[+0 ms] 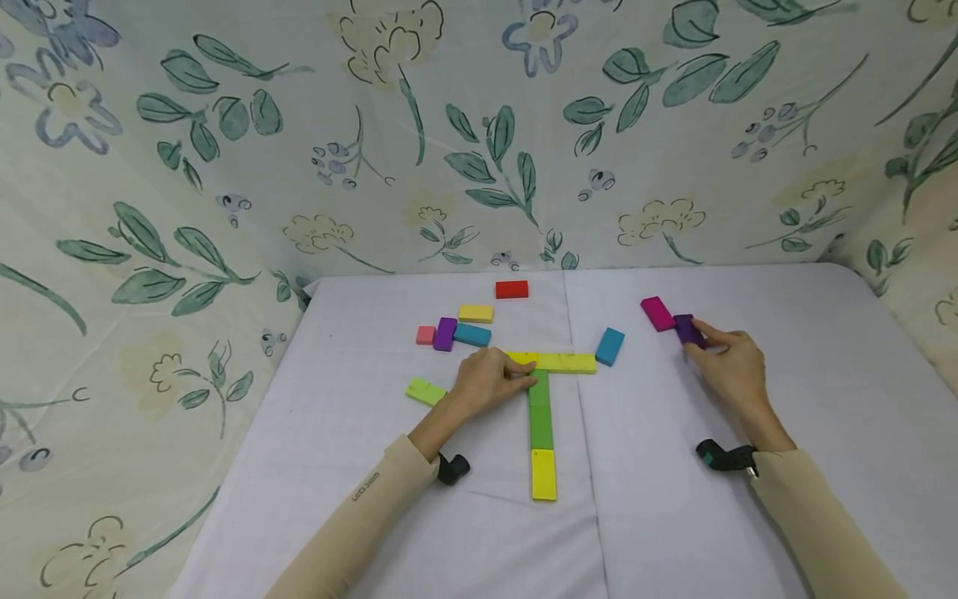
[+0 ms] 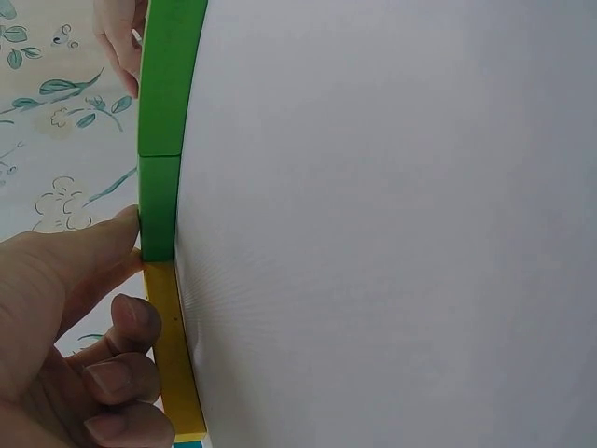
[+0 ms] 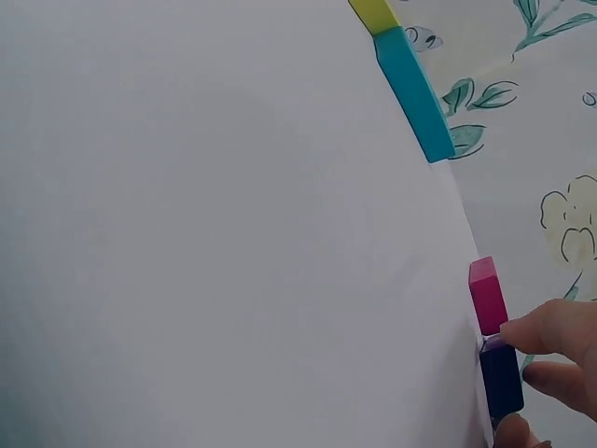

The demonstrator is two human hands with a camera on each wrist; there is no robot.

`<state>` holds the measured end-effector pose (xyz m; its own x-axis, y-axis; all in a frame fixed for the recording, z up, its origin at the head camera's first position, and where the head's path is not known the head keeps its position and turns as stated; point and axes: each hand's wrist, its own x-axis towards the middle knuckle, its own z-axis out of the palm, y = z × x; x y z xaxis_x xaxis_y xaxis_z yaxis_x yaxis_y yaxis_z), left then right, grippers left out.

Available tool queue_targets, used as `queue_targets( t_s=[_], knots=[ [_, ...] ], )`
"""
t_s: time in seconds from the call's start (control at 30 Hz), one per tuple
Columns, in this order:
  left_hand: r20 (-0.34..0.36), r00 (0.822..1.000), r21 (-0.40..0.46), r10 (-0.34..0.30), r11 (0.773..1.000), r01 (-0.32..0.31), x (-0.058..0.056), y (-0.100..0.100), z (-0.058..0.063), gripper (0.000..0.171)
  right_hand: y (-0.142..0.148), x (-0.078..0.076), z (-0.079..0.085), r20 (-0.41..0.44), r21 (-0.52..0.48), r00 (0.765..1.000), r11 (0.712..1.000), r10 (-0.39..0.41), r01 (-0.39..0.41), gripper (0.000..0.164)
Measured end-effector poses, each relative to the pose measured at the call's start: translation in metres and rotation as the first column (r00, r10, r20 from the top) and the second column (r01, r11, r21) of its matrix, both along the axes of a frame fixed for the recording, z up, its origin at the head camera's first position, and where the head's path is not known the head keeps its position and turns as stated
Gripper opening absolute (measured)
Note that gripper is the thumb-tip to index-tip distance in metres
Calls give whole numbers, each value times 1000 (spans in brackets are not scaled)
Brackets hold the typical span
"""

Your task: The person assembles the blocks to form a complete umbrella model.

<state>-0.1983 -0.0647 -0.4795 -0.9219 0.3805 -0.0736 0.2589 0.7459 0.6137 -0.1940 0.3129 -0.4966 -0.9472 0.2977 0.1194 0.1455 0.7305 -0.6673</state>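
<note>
My left hand (image 1: 490, 381) has its thumb and index fingertips touching the joint where a green block (image 1: 540, 391) meets the yellow bar (image 1: 569, 363). Whether they pinch the green block is unclear; the other fingers curl in beside the yellow side in the left wrist view. Below it a second green block (image 1: 541, 428) and a yellow block (image 1: 544, 474) continue the line, forming a T. On the right, my right hand (image 1: 733, 370) pinches a dark purple block (image 3: 502, 378) between thumb and finger. Its end meets a magenta block (image 3: 487, 296).
Right of the T's bar lies a blue block (image 1: 609, 347). Left of it are pink (image 1: 425, 335), purple (image 1: 445, 334), blue (image 1: 472, 334) and pale yellow blocks (image 1: 476, 314). A red block (image 1: 512, 289) sits farther back, a lime block (image 1: 426, 392) behind my left wrist.
</note>
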Motion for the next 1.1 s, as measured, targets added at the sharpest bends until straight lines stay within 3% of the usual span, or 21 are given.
queue_targets(
  t_s=[0.43,0.93,1.1],
  knots=[
    [0,1000,2,5,1000,-5,0,0,1,35,-3,-5,-2,-59,34,997,998,-52,54,42],
    [7,1000,-6,11,1000,-11,1,1,3,35,3,-3,3,-130,3,991,1000,15,-15,37],
    [18,1000,2,16,1000,-16,2,1,3,35,-10,-7,13,-155,-20,983,995,98,-103,39]
  ],
)
